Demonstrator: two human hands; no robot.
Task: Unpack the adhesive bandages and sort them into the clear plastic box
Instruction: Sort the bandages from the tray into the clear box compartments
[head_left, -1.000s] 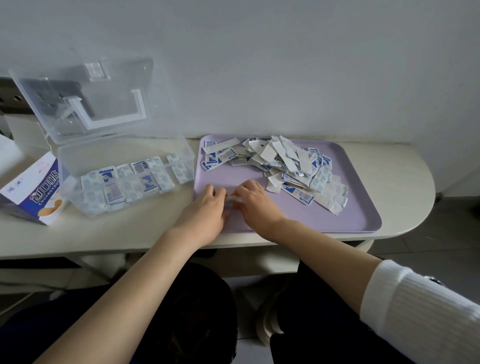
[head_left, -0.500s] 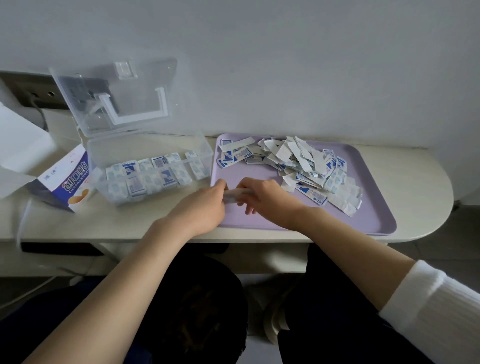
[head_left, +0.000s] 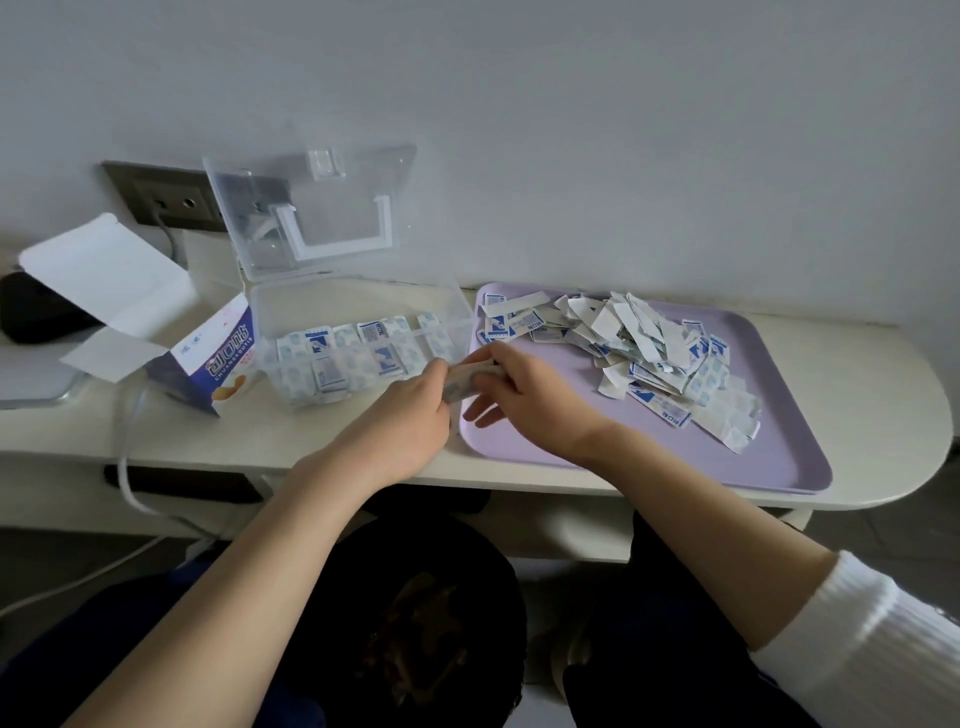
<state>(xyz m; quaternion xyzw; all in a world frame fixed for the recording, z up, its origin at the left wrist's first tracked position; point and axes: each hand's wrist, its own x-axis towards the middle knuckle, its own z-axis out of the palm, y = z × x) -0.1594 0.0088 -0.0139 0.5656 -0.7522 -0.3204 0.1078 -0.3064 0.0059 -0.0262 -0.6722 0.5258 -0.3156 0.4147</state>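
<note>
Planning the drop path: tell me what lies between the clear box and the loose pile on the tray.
Head view: the left hand and right hand meet there, holding a small bandage stack above the left edge of the purple tray.

The left hand (head_left: 405, 410) and right hand (head_left: 535, 400) have lifted off the tray (head_left: 727, 467) and moved left, up to the near right corner of the clear box (head_left: 363, 306). The stack of bandages (head_left: 461, 383) pinched between them is now raised, and the right hand's lower fingers (head_left: 483, 414) have spread.
</note>
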